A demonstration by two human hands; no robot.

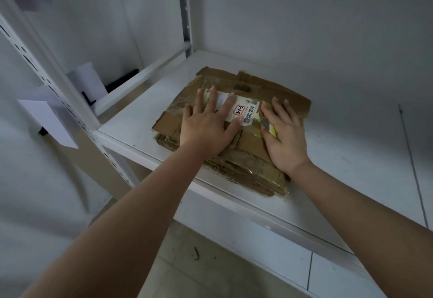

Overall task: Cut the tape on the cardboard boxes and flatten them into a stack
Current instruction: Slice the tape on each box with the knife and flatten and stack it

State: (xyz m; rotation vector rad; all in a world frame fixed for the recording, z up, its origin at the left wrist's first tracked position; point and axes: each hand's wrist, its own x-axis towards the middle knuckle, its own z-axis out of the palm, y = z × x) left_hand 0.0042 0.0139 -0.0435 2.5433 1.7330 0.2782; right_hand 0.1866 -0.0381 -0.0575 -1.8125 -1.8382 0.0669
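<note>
A stack of flattened brown cardboard boxes (255, 147) lies on a white shelf board (131, 119). The top piece carries a white shipping label (243, 110) and shiny tape. My left hand (208, 124) presses flat on the top piece, fingers spread over the label. My right hand (284, 136) presses on the stack's right side with straight fingers. A small cutter (269, 128) with a grey blade and yellow body is pinched between its thumb and palm.
The shelf belongs to a white metal rack; its slotted upright (77, 110) stands at the left. White walls close in behind and to the right. Paper tags (49, 122) hang off the rack at left. A tiled floor (210, 262) shows below.
</note>
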